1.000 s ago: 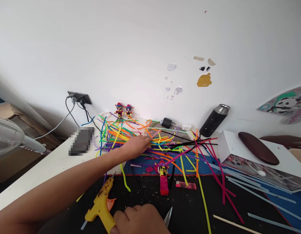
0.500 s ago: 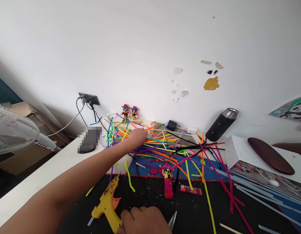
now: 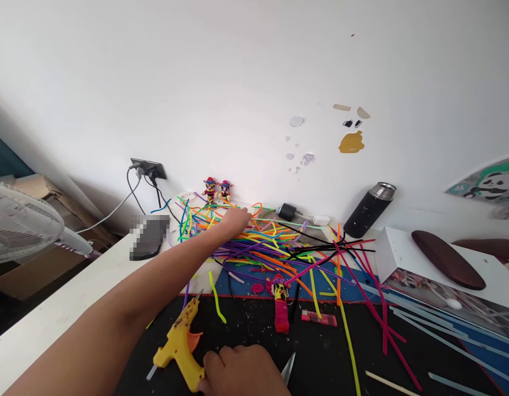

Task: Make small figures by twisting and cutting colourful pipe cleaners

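Observation:
My left hand (image 3: 237, 221) reaches far out over a heap of coloured pipe cleaners (image 3: 258, 247). Its fingers curl down into the heap, and whatever is between them is hidden. Low in the view, my right hand (image 3: 242, 371) is closed, knuckles up, beside the handle of a yellow glue gun (image 3: 182, 344). A pointed metal blade (image 3: 288, 367) shows on its other side; I cannot tell whether the hand grips it. Ahead of that hand lies a small pipe-cleaner figure (image 3: 281, 308) with a yellow face and a pink-red body.
Two small figures (image 3: 217, 188) stand against the wall. A phone (image 3: 152, 236) lies at the left, near a fan (image 3: 27, 225). Rightward are a lighter (image 3: 319, 318), a black flask (image 3: 369, 210), a white box (image 3: 388, 256) and clear glue sticks (image 3: 427, 324).
My left hand has shifted slightly up and right over the pipe cleaners. The view has turned a little, moving the scene slightly left. My right hand stays beside the glue gun.

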`<state>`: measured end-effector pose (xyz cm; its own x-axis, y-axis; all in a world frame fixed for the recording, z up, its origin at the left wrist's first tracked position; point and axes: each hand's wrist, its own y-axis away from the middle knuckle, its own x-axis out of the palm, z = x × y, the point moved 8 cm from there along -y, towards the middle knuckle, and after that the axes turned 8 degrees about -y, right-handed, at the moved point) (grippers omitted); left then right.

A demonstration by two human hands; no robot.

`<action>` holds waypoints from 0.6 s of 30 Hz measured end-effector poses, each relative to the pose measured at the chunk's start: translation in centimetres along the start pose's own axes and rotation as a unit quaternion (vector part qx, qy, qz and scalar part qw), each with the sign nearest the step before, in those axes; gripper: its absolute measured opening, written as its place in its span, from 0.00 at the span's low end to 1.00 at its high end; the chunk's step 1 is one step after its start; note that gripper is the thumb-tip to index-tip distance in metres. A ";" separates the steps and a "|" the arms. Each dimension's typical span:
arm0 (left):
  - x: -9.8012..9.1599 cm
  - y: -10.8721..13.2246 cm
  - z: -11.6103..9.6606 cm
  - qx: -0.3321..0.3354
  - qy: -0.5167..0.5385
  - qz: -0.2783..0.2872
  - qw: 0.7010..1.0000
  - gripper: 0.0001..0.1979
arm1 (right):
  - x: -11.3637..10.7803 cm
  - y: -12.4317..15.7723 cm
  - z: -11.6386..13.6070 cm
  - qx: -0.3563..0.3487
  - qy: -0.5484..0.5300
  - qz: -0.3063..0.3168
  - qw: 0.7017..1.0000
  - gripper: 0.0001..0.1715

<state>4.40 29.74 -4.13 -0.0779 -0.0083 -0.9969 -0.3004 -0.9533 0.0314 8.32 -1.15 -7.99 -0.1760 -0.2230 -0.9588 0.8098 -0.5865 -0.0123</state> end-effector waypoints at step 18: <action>-9.2 2.2 5.9 -0.042 0.442 -0.262 0.857 0.11 | -4.4 1.1 0.7 0.021 -0.068 -0.009 0.997 0.13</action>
<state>-1.17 29.45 5.56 0.8088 0.2374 -0.5380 -0.0017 -0.9139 -0.4059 9.56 -1.39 -3.57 -0.2662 -0.3143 -0.9112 0.7826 -0.6223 -0.0140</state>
